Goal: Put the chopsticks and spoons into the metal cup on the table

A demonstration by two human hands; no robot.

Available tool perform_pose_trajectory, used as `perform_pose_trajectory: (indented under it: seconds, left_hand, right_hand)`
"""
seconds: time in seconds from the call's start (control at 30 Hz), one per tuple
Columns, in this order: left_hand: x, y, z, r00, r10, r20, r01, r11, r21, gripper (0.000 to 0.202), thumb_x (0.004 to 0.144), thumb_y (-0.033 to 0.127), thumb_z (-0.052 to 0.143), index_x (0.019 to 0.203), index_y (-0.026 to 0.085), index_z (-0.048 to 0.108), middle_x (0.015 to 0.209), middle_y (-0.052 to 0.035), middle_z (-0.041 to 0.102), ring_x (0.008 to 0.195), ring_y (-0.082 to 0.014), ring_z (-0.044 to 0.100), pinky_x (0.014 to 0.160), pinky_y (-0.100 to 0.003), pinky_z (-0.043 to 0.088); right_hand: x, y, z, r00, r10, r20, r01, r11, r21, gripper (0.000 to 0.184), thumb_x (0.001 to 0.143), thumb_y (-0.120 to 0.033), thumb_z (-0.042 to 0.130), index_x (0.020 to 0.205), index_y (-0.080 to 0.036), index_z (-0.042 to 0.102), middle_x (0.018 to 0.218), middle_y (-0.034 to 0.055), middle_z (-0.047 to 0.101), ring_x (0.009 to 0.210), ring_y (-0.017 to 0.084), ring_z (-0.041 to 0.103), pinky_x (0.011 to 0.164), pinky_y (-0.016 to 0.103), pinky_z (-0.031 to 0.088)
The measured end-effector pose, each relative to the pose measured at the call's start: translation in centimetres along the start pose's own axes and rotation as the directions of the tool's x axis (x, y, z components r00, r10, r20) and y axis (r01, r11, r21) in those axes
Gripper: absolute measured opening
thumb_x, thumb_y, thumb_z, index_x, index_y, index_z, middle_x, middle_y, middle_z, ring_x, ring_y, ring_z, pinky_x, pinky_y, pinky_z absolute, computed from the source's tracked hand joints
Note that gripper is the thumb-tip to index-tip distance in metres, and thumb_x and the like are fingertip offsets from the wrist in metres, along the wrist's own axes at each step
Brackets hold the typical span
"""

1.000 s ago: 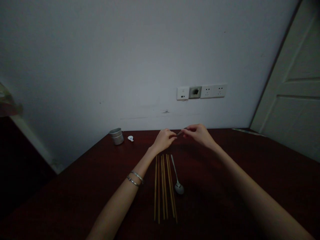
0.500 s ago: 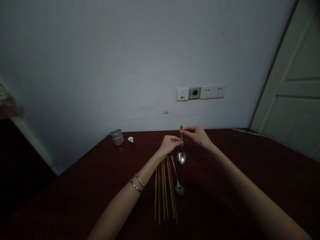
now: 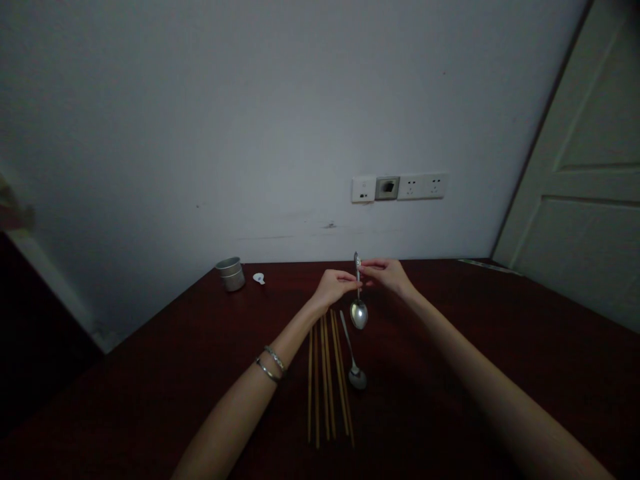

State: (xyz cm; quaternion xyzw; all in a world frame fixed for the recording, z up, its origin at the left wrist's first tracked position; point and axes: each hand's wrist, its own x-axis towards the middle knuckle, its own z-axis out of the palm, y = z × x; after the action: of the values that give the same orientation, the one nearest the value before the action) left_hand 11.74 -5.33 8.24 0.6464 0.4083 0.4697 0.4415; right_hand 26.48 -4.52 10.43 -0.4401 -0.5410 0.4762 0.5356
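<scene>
A shiny metal spoon (image 3: 359, 315) hangs bowl-down above the table, gripped by its handle in both hands. My left hand (image 3: 336, 288) pinches the handle low, near the bowl. Higher up, the fingers of my right hand (image 3: 387, 273) close on the same handle, close to its tip. A second metal spoon (image 3: 357, 377) lies on the table below, its bowl toward me. To its left, several wooden chopsticks (image 3: 327, 380) are laid out side by side, their far ends close to my left wrist.
On the dark red table (image 3: 165, 373), a grey metal cup (image 3: 231, 275) stands at the far left beside a small white spoon-shaped piece (image 3: 259, 278). The white wall behind carries sockets (image 3: 421, 187). A flat strip (image 3: 487, 267) lies at the back right, near the door (image 3: 585, 193).
The right hand has slid slightly down the spoon's handle and its fingers have come nearer the left hand. The whole view has shifted a little; the other items stay put.
</scene>
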Motion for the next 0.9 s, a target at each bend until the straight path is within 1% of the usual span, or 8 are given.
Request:
perform_pose_trajectory:
  seconds: [0.2, 0.27, 0.37, 0.43, 0.53, 0.63, 0.77, 0.9]
  left_hand:
    - [0.3, 0.1, -1.6, 0.994, -0.005, 0.11, -0.007, 0.994, 0.108, 0.024, 0.062, 0.034, 0.065, 0.071, 0.012, 0.068, 0.068, -0.0072, 0.066, 0.06, -0.0119, 0.056, 0.059, -0.023, 0.04]
    - [0.5, 0.1, -2.8, 0.997, -0.023, 0.077, 0.012, 0.991, 0.135, 0.029, 0.065, 0.039, 0.062, 0.071, 0.012, 0.068, 0.069, -0.0079, 0.066, 0.06, -0.0118, 0.056, 0.056, -0.022, 0.039]
    - [1.0, -0.6, -5.2, 0.995, -0.076, -0.058, 0.083, 0.988, 0.134, 0.032, 0.065, 0.042, 0.061, 0.073, 0.012, 0.067, 0.07, -0.0084, 0.067, 0.061, -0.0119, 0.057, 0.055, -0.021, 0.037]
    - [1.4, -1.4, -6.9, 0.983, -0.144, -0.114, 0.156, 0.982, 0.107, 0.034, 0.064, 0.044, 0.061, 0.075, 0.013, 0.066, 0.073, -0.0087, 0.067, 0.063, -0.0122, 0.059, 0.055, -0.02, 0.038]
    - [1.6, -3.0, -9.3, 0.956, -0.257, -0.141, 0.264, 0.964, 0.037, 0.036, 0.062, 0.047, 0.062, 0.076, 0.013, 0.065, 0.078, -0.0095, 0.067, 0.066, -0.0133, 0.06, 0.056, -0.02, 0.038]
    - [1.6, -4.3, -11.2, 0.935, -0.321, -0.154, 0.317, 0.947, -0.045, 0.037, 0.06, 0.047, 0.064, 0.077, 0.013, 0.063, 0.08, -0.0098, 0.067, 0.068, -0.0139, 0.06, 0.057, -0.021, 0.039]
    - [1.3, -5.6, -12.5, 0.908, -0.382, -0.169, 0.37, 0.924, -0.102, 0.037, 0.059, 0.046, 0.065, 0.077, 0.013, 0.063, 0.08, -0.0094, 0.067, 0.067, -0.0137, 0.06, 0.057, -0.021, 0.039]
    - [1.0, -6.2, -12.6, 0.895, -0.417, -0.157, 0.406, 0.909, -0.097, 0.038, 0.059, 0.046, 0.065, 0.077, 0.013, 0.062, 0.082, -0.0092, 0.067, 0.069, -0.0143, 0.061, 0.058, -0.021, 0.04]
  right_hand:
    - [-0.3, 1.4, -0.5, 0.997, 0.073, 0.018, -0.073, 0.996, 0.046, 0.014, 0.06, -0.017, 0.07, 0.071, -0.013, 0.064, 0.058, 0.0019, 0.064, 0.051, 0.009, 0.058, 0.043, 0.016, 0.046]
    - [-0.5, 2.3, -0.9, 0.989, 0.145, 0.023, -0.146, 0.989, 0.029, 0.014, 0.06, -0.016, 0.07, 0.072, -0.013, 0.064, 0.059, 0.0024, 0.065, 0.051, 0.009, 0.059, 0.043, 0.014, 0.046]
    - [-0.7, 3.8, -1.5, 0.968, 0.248, 0.027, -0.248, 0.969, -0.02, 0.015, 0.06, -0.015, 0.071, 0.072, -0.012, 0.063, 0.059, 0.0024, 0.065, 0.05, 0.009, 0.059, 0.041, 0.014, 0.045]
    - [-0.8, 4.9, -1.5, 0.953, 0.298, 0.045, -0.296, 0.954, -0.045, 0.015, 0.059, -0.014, 0.072, 0.071, -0.012, 0.062, 0.056, 0.0019, 0.064, 0.048, 0.008, 0.059, 0.04, 0.014, 0.045]
    - [-0.9, 6.1, -1.3, 0.932, 0.352, 0.08, -0.348, 0.935, -0.063, 0.013, 0.06, -0.012, 0.071, 0.068, -0.011, 0.061, 0.053, 0.001, 0.062, 0.045, 0.008, 0.058, 0.038, 0.013, 0.044]
    - [-0.7, 6.8, -0.9, 0.917, 0.381, 0.118, -0.374, 0.924, -0.076, 0.008, 0.062, -0.01, 0.068, 0.066, -0.01, 0.061, 0.05, 0.0011, 0.061, 0.043, 0.007, 0.056, 0.037, 0.012, 0.043]
    - [-0.4, 7.3, -0.3, 0.898, 0.412, 0.154, -0.396, 0.91, -0.125, 0.001, 0.065, -0.008, 0.064, 0.066, -0.009, 0.063, 0.048, 0.0009, 0.061, 0.04, 0.006, 0.054, 0.037, 0.011, 0.043]
    - [-0.2, 7.9, 0.0, 0.886, 0.436, 0.158, -0.402, 0.892, -0.208, 0.001, 0.064, -0.009, 0.064, 0.063, -0.01, 0.064, 0.048, 0.0004, 0.062, 0.042, 0.006, 0.056, 0.04, 0.011, 0.045]
